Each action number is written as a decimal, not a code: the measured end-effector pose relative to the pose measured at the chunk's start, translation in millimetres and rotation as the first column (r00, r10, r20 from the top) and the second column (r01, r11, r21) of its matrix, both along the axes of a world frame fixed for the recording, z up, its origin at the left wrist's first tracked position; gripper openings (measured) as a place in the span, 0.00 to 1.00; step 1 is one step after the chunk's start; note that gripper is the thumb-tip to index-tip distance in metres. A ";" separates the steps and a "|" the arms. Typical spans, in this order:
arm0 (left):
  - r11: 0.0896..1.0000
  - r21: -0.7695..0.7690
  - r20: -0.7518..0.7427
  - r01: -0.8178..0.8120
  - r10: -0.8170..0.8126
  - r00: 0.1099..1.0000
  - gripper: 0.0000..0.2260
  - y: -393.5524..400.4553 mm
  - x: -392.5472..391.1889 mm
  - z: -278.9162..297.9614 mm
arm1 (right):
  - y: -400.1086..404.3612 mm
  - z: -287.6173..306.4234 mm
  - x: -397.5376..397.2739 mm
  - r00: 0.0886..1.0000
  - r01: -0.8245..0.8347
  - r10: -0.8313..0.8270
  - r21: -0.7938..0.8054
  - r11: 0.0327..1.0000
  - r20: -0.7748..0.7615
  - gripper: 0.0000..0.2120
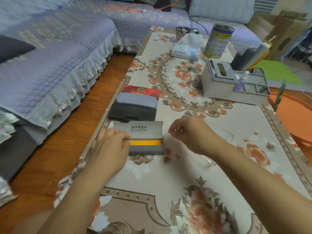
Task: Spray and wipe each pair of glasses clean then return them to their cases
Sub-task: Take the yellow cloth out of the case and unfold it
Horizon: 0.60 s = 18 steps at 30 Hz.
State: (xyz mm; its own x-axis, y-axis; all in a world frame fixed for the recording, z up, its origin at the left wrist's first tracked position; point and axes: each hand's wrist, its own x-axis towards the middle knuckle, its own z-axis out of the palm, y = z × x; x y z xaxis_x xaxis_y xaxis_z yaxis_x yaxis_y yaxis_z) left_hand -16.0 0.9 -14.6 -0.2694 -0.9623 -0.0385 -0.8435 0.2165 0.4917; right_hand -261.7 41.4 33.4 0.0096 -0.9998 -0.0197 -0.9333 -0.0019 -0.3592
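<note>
Grey felt forms the open case (146, 146), its flap raised and a yellow cloth (145, 142) inside; no glasses are visible. Behind it lie three more closed cases: one black (131, 111), one blue-grey (136, 100) and one red (141, 90), all near the table's (236, 149) left edge. The left hand (111, 146) grips the open case's left end. The right hand (187, 130) hovers just beside it with curled fingers; blur hides whether it pinches anything. Bare tablecloth spreads right and near. One organiser (234, 80), one tin (217, 41) and one tissue pack (187, 46) stand far back.
</note>
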 end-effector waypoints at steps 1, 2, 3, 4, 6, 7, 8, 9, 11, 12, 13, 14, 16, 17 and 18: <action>1.000 0.008 -0.015 0.006 -0.006 1.000 0.08 0.1 -0.5 -2.2 | -8.2 -3.9 18.8 0.993 -0.116 0.116 0.050 0.992 -0.005 0.08; 1.000 0.014 -0.039 0.008 -0.007 0.999 0.07 0.4 -1.1 -3.8 | -19.8 -11.4 31.3 0.978 -0.203 0.206 0.080 0.976 -0.037 0.08; 1.000 0.016 -0.070 0.006 -0.004 0.998 0.06 0.5 -1.5 -5.3 | -32.4 -18.1 40.7 0.961 -0.260 0.267 0.099 0.961 -0.074 0.08; 1.000 0.018 -0.098 0.002 0.000 0.995 0.06 0.4 -1.4 -6.6 | -43.8 -22.9 47.2 0.943 -0.304 0.316 0.118 0.945 -0.105 0.09; 1.000 0.025 -0.144 -0.012 0.015 0.989 0.05 -1.0 -0.3 -7.1 | -60.9 -27.5 55.0 0.886 -0.405 0.435 0.187 0.895 -0.160 0.12; 0.999 0.038 -0.161 -0.020 0.026 0.987 0.05 -2.2 0.8 -6.3 | -65.7 -27.5 57.0 0.851 -0.448 0.490 0.229 0.864 -0.187 0.12; 0.998 0.062 -0.174 -0.024 0.035 0.984 0.05 -3.8 2.3 -5.6 | -68.7 -26.7 58.1 0.818 -0.480 0.534 0.257 0.839 -0.216 0.11; 0.996 0.089 -0.185 -0.023 0.039 0.982 0.05 -5.4 4.0 -5.2 | -69.9 -26.3 58.1 0.790 -0.504 0.564 0.268 0.821 -0.241 0.09; 0.991 0.133 -0.189 -0.009 0.034 0.981 0.06 -8.0 8.6 -3.5 | -70.3 -26.7 55.8 0.763 -0.528 0.585 0.258 0.809 -0.273 0.08; 0.989 0.150 -0.181 0.002 0.026 0.983 0.07 -8.7 11.3 -2.1 | -70.3 -28.2 53.9 0.763 -0.530 0.583 0.245 0.812 -0.279 0.07; 0.986 0.167 -0.173 0.017 0.013 0.985 0.09 -9.8 14.3 -0.7 | -70.2 -30.2 52.1 0.770 -0.526 0.573 0.227 0.819 -0.281 0.07; 0.982 0.185 -0.163 0.035 -0.004 0.987 0.11 -11.2 17.4 0.6 | -69.8 -32.4 50.8 0.779 -0.520 0.561 0.209 0.828 -0.281 0.07; 0.976 0.206 -0.130 0.064 -0.037 0.991 0.13 -12.7 22.6 2.3 | -67.7 -36.0 50.3 0.790 -0.515 0.548 0.188 0.836 -0.274 0.08; 0.976 0.203 -0.110 0.072 -0.051 0.993 0.14 -12.5 23.9 2.4 | -66.4 -37.4 49.9 0.794 -0.516 0.546 0.179 0.838 -0.266 0.07; 0.978 0.193 -0.095 0.078 -0.061 0.994 0.13 -11.8 24.5 2.1 | -64.7 -36.8 49.3 0.800 -0.517 0.543 0.164 0.840 -0.256 0.07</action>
State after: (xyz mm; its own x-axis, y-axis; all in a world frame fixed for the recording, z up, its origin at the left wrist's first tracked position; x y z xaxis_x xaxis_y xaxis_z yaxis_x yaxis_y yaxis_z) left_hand 8.5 -10.9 -12.4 -0.3460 -0.9172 -0.1975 -0.7815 0.1653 0.6016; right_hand -212.4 -23.3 -3.4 0.5190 -0.8345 -0.1850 -0.8547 -0.5086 -0.1037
